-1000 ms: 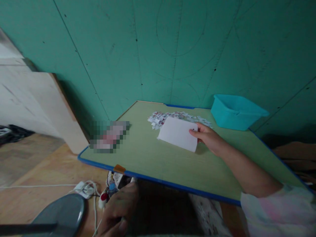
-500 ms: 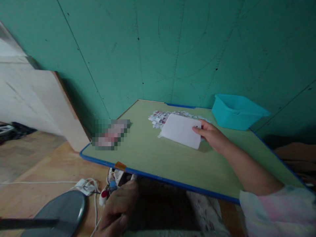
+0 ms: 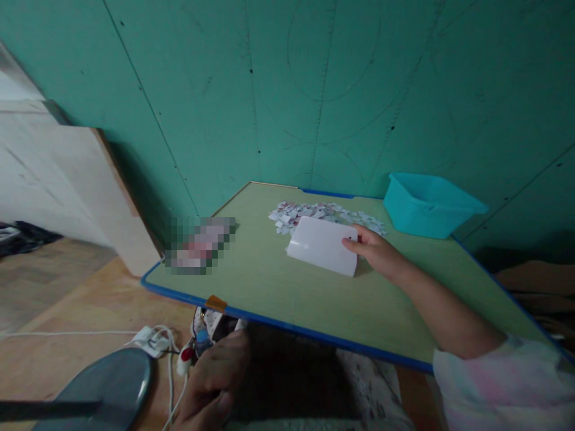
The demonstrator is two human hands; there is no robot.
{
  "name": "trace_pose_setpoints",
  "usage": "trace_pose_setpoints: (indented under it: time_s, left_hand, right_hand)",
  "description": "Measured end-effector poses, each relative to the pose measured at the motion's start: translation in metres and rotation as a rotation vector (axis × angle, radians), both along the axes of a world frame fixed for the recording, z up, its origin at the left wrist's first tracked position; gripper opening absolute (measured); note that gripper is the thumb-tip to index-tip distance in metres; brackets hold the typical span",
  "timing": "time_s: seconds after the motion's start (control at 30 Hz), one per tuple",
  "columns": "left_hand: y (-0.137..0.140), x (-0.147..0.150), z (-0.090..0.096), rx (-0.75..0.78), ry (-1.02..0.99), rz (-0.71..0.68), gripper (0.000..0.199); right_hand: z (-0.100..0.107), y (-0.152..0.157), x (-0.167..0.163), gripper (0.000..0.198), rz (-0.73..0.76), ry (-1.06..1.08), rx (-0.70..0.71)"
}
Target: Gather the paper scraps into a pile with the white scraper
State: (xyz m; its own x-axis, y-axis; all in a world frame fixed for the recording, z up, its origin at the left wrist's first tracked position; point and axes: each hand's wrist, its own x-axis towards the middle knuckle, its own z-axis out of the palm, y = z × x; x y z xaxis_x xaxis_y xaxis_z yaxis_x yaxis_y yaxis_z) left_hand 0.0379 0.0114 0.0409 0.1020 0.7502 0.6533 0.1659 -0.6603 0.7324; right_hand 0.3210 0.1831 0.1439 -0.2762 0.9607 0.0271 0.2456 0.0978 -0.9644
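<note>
My right hand is closed on the right edge of a white plastic board, thumb on top near a small hole. The board is thin and glossy, with rounded corners, and is tilted over the table. Just behind it, a flat pile of small paper scraps lies spread out, its near part hidden by the board. My left hand hangs low, below the table's front edge, with curled fingers. A small white bit shows at its fingertips, too unclear to name.
A turquoise plastic tub stands at the back right of the green table, which has blue-taped edges. At the left lies a blurred-out flat item. Below are a power strip with cables and a grey round base. A green wall rises behind.
My right hand has brought the white board slightly left and toward me, uncovering more scraps behind and to the right. My left hand has hardly moved.
</note>
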Motion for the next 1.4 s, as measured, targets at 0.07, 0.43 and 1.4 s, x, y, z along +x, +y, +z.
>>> trace_pose_setpoints:
  time_s: [0.07,0.43,1.4]
  left_hand:
    - [-0.004,-0.004,-0.009,0.03,-0.046,0.019,0.019]
    - [-0.007,-0.011,-0.021,-0.076,-0.058,-0.09,0.015]
    - [0.003,0.005,0.018,0.007,-0.008,-0.112,0.019]
  right_hand:
    - [0.0,-0.003,-0.001,0.021,0.056,0.003,-0.061]
    - [-0.004,0.0,-0.005,0.021,-0.047,0.109,-0.042]
    - [0.002,-0.02,-0.014,0.022,0.189,0.013,-0.115]
